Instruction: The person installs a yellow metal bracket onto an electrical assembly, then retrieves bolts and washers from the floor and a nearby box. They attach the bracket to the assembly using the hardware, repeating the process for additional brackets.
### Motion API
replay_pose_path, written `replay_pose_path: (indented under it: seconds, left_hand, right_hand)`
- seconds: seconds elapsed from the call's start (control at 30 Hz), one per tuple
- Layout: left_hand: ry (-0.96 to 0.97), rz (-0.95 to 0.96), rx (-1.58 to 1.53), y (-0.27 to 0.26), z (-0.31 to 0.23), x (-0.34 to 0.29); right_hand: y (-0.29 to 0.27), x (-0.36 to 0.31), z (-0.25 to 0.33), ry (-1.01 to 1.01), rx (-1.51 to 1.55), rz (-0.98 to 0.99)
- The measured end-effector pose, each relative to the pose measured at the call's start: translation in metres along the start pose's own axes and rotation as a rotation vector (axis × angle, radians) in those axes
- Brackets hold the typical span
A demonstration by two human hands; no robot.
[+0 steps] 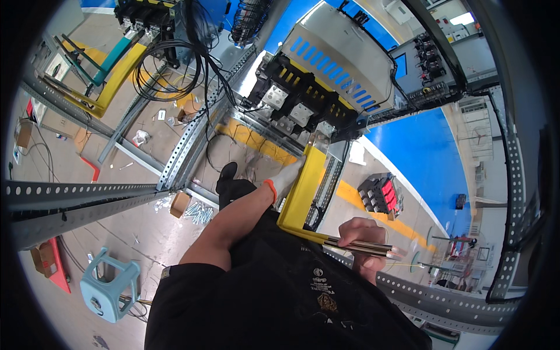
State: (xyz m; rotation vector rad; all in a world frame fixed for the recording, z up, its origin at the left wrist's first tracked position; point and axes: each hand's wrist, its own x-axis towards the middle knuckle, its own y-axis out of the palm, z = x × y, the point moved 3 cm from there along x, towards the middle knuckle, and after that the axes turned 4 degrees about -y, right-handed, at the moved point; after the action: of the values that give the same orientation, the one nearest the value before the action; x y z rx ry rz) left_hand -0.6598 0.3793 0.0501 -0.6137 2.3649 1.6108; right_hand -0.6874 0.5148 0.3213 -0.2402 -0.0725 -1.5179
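Note:
A bent yellow-sleeved busbar point(304, 186) slants up in front of me to the terminals of a large circuit breaker point(303, 96). My left hand point(290, 175), in a white glove with an orange cuff, lies against the busbar's left edge. Its fingers pass behind the bar and are hidden. Bare, my right hand point(364, 245) is closed around the stacked copper strips at the busbar's near end, thumb on top. The bare strip ends stick out to the right of the hand. At the far end, clear plastic shows by the breaker's terminals.
Perforated steel rails point(192, 137) frame the space. Black cables point(175, 76) hang at upper left, near another yellow busbar point(119, 81) and a green one. A blue stool point(111, 286) stands lower left. Loose bolts point(199, 212) and a black-and-red component point(382, 195) lie on the floor.

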Motion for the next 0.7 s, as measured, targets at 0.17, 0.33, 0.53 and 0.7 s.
replay_pose_path:
  seconds: [0.17, 0.33, 0.53, 0.7]
  left_hand:
    - [0.002, -0.035, 0.01, -0.004, -0.006, 0.004]
    - [0.045, -0.084, -0.057, -0.004, -0.01, 0.005]
    - [0.272, -0.346, 0.089, -0.044, -0.008, 0.068]
    - [0.483, -0.605, 0.742, -0.066, -0.045, 0.095]
  right_hand:
    - [-0.002, 0.002, -0.008, -0.014, 0.024, 0.019]
    - [-0.003, -0.003, -0.017, -0.069, 0.059, 0.023]
    - [-0.001, -0.005, -0.018, -0.099, 0.076, 0.015]
    - [0.003, 0.0, -0.018, -0.096, 0.084, 0.052]
